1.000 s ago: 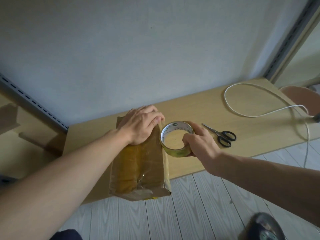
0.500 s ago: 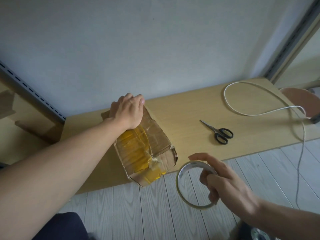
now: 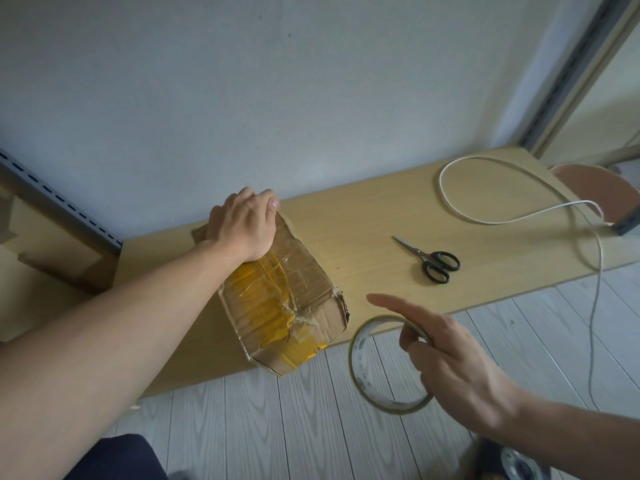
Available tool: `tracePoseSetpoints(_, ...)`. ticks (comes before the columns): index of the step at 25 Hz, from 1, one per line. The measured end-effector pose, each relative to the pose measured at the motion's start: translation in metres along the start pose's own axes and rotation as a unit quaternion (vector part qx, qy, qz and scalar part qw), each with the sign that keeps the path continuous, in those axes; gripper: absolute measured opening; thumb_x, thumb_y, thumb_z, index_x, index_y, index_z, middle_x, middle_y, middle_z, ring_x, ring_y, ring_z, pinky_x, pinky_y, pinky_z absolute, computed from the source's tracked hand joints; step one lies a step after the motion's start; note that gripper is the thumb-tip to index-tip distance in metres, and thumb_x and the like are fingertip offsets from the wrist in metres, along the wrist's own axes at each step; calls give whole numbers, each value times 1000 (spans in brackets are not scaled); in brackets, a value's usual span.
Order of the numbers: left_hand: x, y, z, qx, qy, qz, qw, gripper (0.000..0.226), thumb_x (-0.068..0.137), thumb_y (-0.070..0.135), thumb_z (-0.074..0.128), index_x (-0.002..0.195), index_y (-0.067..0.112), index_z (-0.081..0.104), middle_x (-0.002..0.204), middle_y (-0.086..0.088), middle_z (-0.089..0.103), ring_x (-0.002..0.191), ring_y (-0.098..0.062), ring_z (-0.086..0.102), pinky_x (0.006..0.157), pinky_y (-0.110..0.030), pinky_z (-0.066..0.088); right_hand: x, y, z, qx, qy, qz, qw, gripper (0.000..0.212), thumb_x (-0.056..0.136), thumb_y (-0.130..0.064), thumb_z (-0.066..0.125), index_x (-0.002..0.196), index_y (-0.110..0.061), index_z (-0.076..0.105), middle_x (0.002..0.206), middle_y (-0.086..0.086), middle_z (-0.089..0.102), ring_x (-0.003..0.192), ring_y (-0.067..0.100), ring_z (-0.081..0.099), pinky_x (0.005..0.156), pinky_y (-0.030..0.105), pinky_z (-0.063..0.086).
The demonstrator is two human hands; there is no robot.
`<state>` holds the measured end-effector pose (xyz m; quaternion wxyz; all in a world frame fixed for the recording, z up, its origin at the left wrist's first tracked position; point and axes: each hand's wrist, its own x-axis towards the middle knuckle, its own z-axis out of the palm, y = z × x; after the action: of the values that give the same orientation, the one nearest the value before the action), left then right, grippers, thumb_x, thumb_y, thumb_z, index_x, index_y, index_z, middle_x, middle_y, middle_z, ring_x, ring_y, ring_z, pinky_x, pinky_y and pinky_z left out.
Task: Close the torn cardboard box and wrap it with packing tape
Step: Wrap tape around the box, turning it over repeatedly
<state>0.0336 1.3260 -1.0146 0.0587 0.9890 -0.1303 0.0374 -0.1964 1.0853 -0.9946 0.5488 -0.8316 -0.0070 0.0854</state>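
A torn cardboard box [image 3: 298, 296], wrapped in yellowish clear tape, lies on the low wooden board [image 3: 363, 220], its near corner jutting over the board's front edge. My left hand [image 3: 242, 226] presses down on the box's far end, fingers curled over its far edge. My right hand [image 3: 446, 362] holds a thin roll of packing tape [image 3: 363, 386] off the board, over the floor, to the right of the box; the fingers pass through the ring and the index finger points out straight.
Black-handled scissors [image 3: 433, 261] lie on the board right of the box. A white cable [image 3: 491, 192] loops across the board's right end and hangs down. The wall runs close behind the board. Grey plank floor [image 3: 311, 427] is in front.
The box has turned and slid so that a corner points toward me. My right hand took the tape roll from beside the box and drew it back off the board.
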Motion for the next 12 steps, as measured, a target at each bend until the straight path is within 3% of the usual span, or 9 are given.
tracePoseSetpoints(2, 0, -1, 0, 0, 1, 0, 1000, 36, 108, 35, 26, 112, 23, 59, 114, -10, 59, 104, -33, 57, 80, -39, 39, 3, 1, -8, 18, 2, 3, 1000, 65, 77, -17, 37, 126, -55, 56, 69, 20, 47, 48, 13, 35, 46, 26, 32)
tracePoseSetpoints(6, 0, 0, 1, -3, 8, 2, 1000, 36, 108, 34, 27, 113, 21, 60, 114, -12, 60, 104, -34, 57, 80, -41, 40, 11, 15, -27, 7, 15, 14, 1000, 65, 76, -14, 39, 125, -52, 59, 66, 0, 49, 51, 10, 42, 49, 31, 39)
tracePoseSetpoints(9, 0, 2, 1, -5, 5, 5, 1000, 36, 108, 35, 27, 112, 21, 60, 113, -13, 60, 103, -35, 57, 84, -45, 45, 5, 17, -13, 23, -34, 17, 999, 63, 79, -16, 39, 128, -50, 57, 67, -7, 54, 55, 6, 46, 54, 28, 41)
tracePoseSetpoints(12, 1, 3, 0, -2, 2, 3, 1000, 36, 108, 34, 26, 110, 21, 60, 112, -13, 60, 101, -34, 57, 84, -46, 46, -1, 14, 2, -9, -50, 4, 999, 65, 80, -16, 36, 136, -45, 52, 69, 10, 52, 53, 5, 42, 51, 23, 37)
